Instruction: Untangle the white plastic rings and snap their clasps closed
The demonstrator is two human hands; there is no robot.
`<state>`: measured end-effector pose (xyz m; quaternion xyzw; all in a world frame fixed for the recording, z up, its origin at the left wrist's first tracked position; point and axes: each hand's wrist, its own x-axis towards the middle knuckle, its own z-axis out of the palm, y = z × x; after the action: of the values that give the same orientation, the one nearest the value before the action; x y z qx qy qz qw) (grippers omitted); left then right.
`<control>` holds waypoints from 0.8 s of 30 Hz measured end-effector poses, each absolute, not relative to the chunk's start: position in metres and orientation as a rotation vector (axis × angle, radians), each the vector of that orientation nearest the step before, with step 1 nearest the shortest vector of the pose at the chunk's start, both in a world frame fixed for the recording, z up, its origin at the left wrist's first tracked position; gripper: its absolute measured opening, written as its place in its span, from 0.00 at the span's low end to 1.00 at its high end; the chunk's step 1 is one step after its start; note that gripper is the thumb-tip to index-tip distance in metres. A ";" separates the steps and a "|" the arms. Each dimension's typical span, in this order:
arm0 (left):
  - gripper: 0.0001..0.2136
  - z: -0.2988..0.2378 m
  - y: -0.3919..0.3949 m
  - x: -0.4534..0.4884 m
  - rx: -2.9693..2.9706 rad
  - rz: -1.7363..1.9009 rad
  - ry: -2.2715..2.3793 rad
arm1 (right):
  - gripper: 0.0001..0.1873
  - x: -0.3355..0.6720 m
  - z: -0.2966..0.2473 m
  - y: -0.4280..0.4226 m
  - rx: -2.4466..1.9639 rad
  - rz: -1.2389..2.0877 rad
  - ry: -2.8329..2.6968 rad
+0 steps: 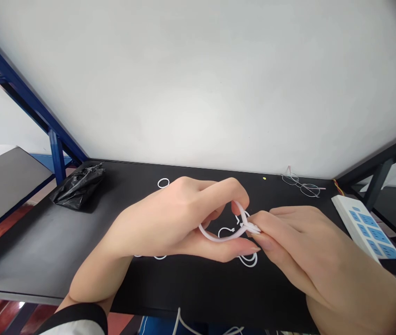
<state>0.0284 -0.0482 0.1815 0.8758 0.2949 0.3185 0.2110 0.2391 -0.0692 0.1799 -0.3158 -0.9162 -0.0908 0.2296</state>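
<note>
Over a black table (pixel 61 242), my left hand (pixel 170 218) curls its fingers and thumb round a white cable tie (pixel 218 237) bent into a loop. My right hand (pixel 298 246) pinches the tie's head and tail end at the loop's right side, fingertips pressed together. Both hands meet at mid-table. Beneath them lie several closed white tie loops: one by my right fingers (pixel 248 259), one under the left hand (pixel 159 257), partly hidden. Another small loop (pixel 163 183) lies farther back.
A crumpled black plastic bag (pixel 79 186) sits at the table's back left. Wire-rimmed glasses (pixel 302 185) lie at the back right near a small yellow dot. A white power strip (pixel 368 225) with blue sockets lies at the right edge. A white wall stands behind; blue steel frame left.
</note>
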 end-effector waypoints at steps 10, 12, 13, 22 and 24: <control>0.12 0.180 -0.047 0.027 2.489 0.908 0.890 | 0.18 0.244 0.183 -0.054 -0.777 -0.001 -2.605; 0.14 0.179 -0.045 0.026 2.496 0.928 0.874 | 0.15 0.245 0.182 -0.052 -0.781 0.053 -2.598; 0.15 0.179 -0.045 0.026 2.498 0.936 0.866 | 0.14 0.246 0.182 -0.051 -0.785 0.065 -2.593; 0.18 0.178 -0.042 0.027 2.561 0.949 0.831 | 0.12 0.247 0.180 -0.051 -0.788 0.054 -2.552; 0.18 0.178 -0.043 0.027 2.575 0.950 0.836 | 0.11 0.247 0.181 -0.050 -0.780 0.036 -2.528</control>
<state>0.0267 -0.0425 0.1777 0.8892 0.2887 0.3279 0.1360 0.2468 -0.0503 0.1805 -0.2860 -0.9262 0.0130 0.2455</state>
